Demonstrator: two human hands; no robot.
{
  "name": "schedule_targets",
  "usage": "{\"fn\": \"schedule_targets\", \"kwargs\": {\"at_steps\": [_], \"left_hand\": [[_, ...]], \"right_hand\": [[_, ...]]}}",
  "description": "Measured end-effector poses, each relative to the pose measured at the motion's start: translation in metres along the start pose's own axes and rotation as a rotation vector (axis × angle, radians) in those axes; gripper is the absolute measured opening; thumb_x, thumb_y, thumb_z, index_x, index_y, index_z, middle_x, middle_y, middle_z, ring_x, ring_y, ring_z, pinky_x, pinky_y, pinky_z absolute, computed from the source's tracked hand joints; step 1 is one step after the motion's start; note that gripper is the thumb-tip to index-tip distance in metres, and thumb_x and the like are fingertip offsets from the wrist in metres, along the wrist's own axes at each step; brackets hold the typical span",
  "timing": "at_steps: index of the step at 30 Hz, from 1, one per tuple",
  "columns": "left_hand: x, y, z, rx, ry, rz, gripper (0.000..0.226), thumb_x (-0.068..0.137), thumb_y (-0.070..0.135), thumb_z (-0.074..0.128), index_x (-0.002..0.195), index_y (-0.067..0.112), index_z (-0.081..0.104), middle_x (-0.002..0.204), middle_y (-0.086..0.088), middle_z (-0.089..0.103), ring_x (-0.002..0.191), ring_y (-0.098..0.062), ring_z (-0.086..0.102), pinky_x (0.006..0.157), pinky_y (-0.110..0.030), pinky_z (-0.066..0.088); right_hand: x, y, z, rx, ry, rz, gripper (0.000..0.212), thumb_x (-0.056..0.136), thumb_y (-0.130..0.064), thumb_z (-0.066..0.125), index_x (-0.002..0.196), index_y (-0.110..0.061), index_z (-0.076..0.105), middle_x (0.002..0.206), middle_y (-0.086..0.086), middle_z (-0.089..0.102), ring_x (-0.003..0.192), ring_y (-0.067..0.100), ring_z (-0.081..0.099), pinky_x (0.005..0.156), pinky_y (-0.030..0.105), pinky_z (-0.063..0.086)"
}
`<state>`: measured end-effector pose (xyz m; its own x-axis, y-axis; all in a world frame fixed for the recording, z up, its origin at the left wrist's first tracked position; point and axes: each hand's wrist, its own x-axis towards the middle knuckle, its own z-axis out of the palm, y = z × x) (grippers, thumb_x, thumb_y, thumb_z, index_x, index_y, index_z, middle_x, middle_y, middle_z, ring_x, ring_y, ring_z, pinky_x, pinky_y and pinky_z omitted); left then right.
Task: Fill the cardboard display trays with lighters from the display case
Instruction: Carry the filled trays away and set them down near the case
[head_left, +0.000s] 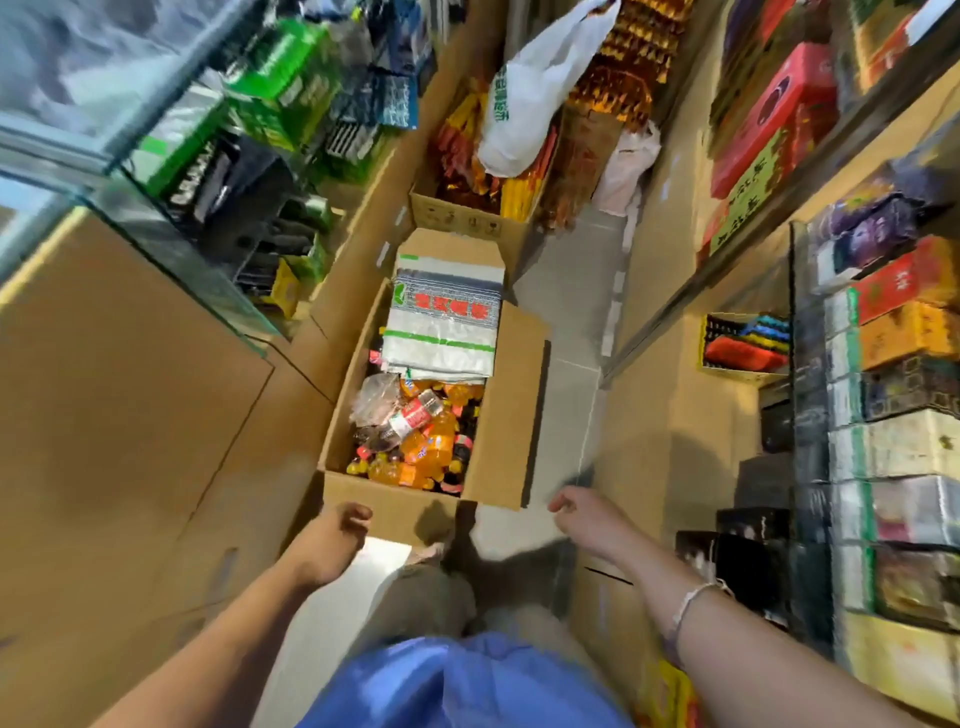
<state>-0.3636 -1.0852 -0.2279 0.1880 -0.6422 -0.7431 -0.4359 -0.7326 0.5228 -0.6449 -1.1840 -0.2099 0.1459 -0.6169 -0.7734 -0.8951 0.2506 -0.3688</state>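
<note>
Head view, looking down a narrow shop aisle. Left hand (340, 535) at lower centre, fingers loosely curled, holding nothing. Right hand (582, 512) at lower right of centre, fingers likewise loosely curled and empty, white bracelet (691, 603) on the wrist. Open cardboard box (498, 415) of soft-drink bottles (421, 436) mid-frame, just beyond both hands. Glass display case (130, 171) at upper left. Lighters and cardboard display trays not discernible.
</note>
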Motion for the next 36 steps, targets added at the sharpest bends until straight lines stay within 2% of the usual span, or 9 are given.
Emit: {"fn": "schedule_targets", "kwargs": {"at_steps": [7, 11, 14, 17, 19, 22, 25, 29, 36], "left_hand": [[-0.055, -0.082, 0.021, -0.121, 0.087, -0.223, 0.032, 0.087, -0.006, 0.043, 0.115, 0.0, 0.057, 0.093, -0.017, 0.061, 0.081, -0.024, 0.054, 0.071, -0.029, 0.042], [-0.077, -0.106, 0.025, -0.194, 0.196, -0.262, 0.035, 0.085, -0.004, 0.043, 0.114, 0.007, 0.058, 0.1, -0.017, 0.066, 0.085, -0.026, 0.059, 0.072, -0.03, 0.046], [-0.098, -0.126, 0.031, -0.275, 0.257, -0.272, 0.035, 0.085, -0.004, 0.044, 0.116, 0.008, 0.057, 0.107, -0.016, 0.064, 0.1, -0.03, 0.059, 0.083, -0.034, 0.047], [-0.126, -0.157, 0.038, -0.37, 0.317, -0.296, 0.034, 0.087, -0.002, 0.043, 0.116, 0.011, 0.056, 0.107, -0.013, 0.063, 0.097, -0.027, 0.059, 0.078, -0.028, 0.045], [-0.147, -0.183, 0.045, -0.44, 0.362, -0.328, 0.034, 0.086, -0.003, 0.042, 0.114, 0.012, 0.055, 0.104, -0.011, 0.063, 0.088, -0.022, 0.057, 0.069, -0.023, 0.042], [-0.181, -0.228, 0.061, -0.6, 0.425, -0.384, 0.032, 0.087, -0.008, 0.039, 0.112, 0.005, 0.054, 0.089, -0.01, 0.056, 0.07, -0.016, 0.048, 0.055, -0.018, 0.035], [-0.222, -0.277, 0.082, -0.683, 0.5, -0.466, 0.028, 0.091, -0.004, 0.039, 0.114, 0.002, 0.054, 0.083, -0.009, 0.055, 0.074, -0.021, 0.05, 0.055, -0.016, 0.035], [-0.278, -0.34, 0.12, -0.767, 0.558, -0.601, 0.031, 0.096, 0.004, 0.036, 0.123, 0.004, 0.052, 0.122, -0.018, 0.058, 0.113, -0.029, 0.054, 0.079, -0.022, 0.039], [-0.364, -0.427, 0.182, -0.854, 0.583, -0.782, 0.037, 0.093, 0.008, 0.039, 0.127, 0.013, 0.051, 0.129, -0.011, 0.055, 0.116, -0.023, 0.052, 0.084, -0.021, 0.039]], "right_hand": [[-0.003, 0.0, 0.041, -0.224, -0.138, -0.03, 0.023, 0.089, -0.009, 0.045, 0.104, -0.012, 0.063, 0.112, 0.011, 0.063, 0.104, 0.024, 0.058, 0.077, 0.023, 0.042], [-0.006, -0.02, 0.064, -0.328, -0.17, -0.09, 0.032, 0.095, -0.013, 0.036, 0.115, -0.011, 0.06, 0.121, 0.007, 0.06, 0.109, 0.022, 0.055, 0.087, 0.026, 0.043], [-0.017, -0.048, 0.084, -0.371, -0.186, -0.178, 0.063, 0.096, -0.037, 0.009, 0.116, -0.004, 0.058, 0.106, 0.007, 0.063, 0.077, 0.008, 0.055, 0.065, 0.012, 0.043], [-0.02, -0.078, 0.116, -0.618, -0.24, -0.29, 0.028, 0.097, -0.018, 0.036, 0.103, -0.007, 0.06, 0.109, 0.017, 0.062, 0.082, 0.018, 0.052, 0.067, 0.024, 0.04], [-0.025, -0.096, 0.141, -0.717, -0.262, -0.359, 0.017, 0.096, -0.017, 0.04, 0.092, -0.01, 0.054, 0.097, 0.014, 0.058, 0.086, 0.022, 0.053, 0.07, 0.029, 0.039], [-0.045, -0.126, 0.182, -0.833, -0.315, -0.457, 0.017, 0.092, -0.016, 0.043, 0.091, -0.009, 0.059, 0.087, 0.011, 0.055, 0.08, 0.024, 0.051, 0.065, 0.029, 0.041], [-0.071, -0.154, 0.23, -0.974, -0.392, -0.53, 0.024, 0.088, -0.009, 0.045, 0.066, -0.017, 0.05, 0.072, 0.001, 0.054, 0.077, 0.022, 0.049, 0.054, 0.025, 0.034], [-0.109, -0.178, 0.31, -1.082, -0.491, -0.647, 0.017, 0.089, -0.004, 0.044, 0.093, -0.008, 0.06, 0.09, 0.008, 0.059, 0.085, 0.023, 0.054, 0.077, 0.029, 0.043], [-0.172, -0.181, 0.447, -1.391, -0.572, -0.838, 0.03, 0.087, -0.01, 0.046, 0.114, -0.011, 0.06, 0.12, 0.009, 0.061, 0.111, 0.025, 0.054, 0.085, 0.024, 0.039]]}}
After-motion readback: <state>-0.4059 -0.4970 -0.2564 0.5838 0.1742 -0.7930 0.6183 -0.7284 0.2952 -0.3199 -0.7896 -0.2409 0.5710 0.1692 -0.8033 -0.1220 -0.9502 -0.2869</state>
